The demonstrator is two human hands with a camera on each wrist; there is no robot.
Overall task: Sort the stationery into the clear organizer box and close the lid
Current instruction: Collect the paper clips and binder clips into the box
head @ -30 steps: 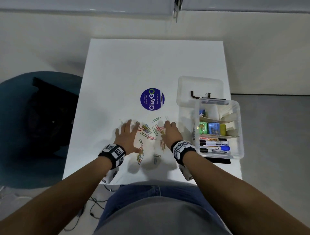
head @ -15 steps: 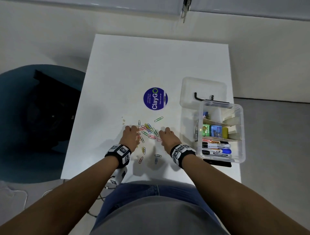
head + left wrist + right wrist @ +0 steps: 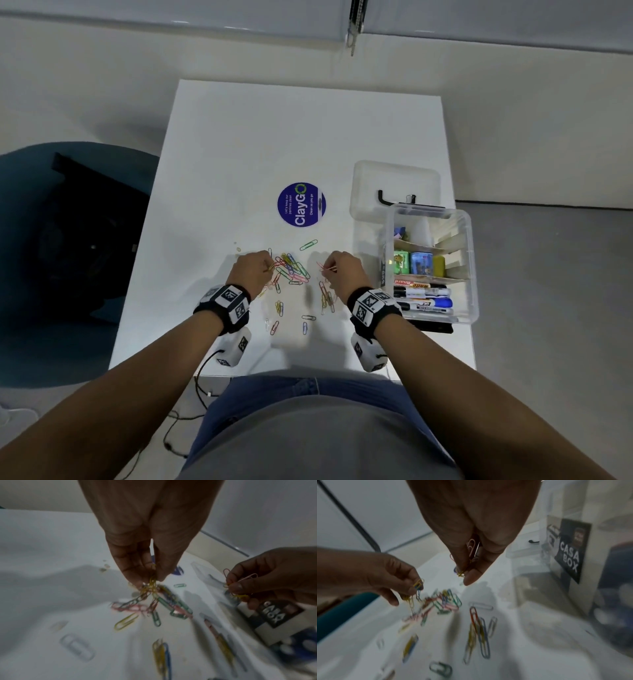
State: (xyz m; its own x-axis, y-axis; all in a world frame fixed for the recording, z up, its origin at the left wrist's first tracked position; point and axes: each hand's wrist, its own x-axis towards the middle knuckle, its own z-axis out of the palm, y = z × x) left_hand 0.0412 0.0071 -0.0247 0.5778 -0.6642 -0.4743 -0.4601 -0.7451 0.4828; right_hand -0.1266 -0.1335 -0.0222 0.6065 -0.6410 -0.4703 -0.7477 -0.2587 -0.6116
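Coloured paper clips point(image 3: 291, 269) lie scattered on the white table point(image 3: 239, 137) between my hands. My left hand point(image 3: 251, 270) pinches a small bunch of clips point(image 3: 151, 582) just above the pile. My right hand point(image 3: 340, 269) pinches a few pink and yellow clips point(image 3: 471, 550) lifted off the table. The clear organizer box point(image 3: 469, 274) stands open at the right, with markers point(image 3: 421, 298) in its near compartment and small coloured boxes point(image 3: 419, 262) in the middle one. Its clear lid point(image 3: 394, 178) lies flat behind it.
A round blue ClayGO sticker point(image 3: 301, 204) sits mid-table beyond the clips. A black Allen key point(image 3: 382, 198) lies on the lid. A dark flat item point(image 3: 431, 327) pokes out under the box's near side. A blue chair point(image 3: 51, 240) is left of the table.
Both hands went from flat on the pile to curled, pinching clips and lifting them slightly. The pile has been drawn together between them.
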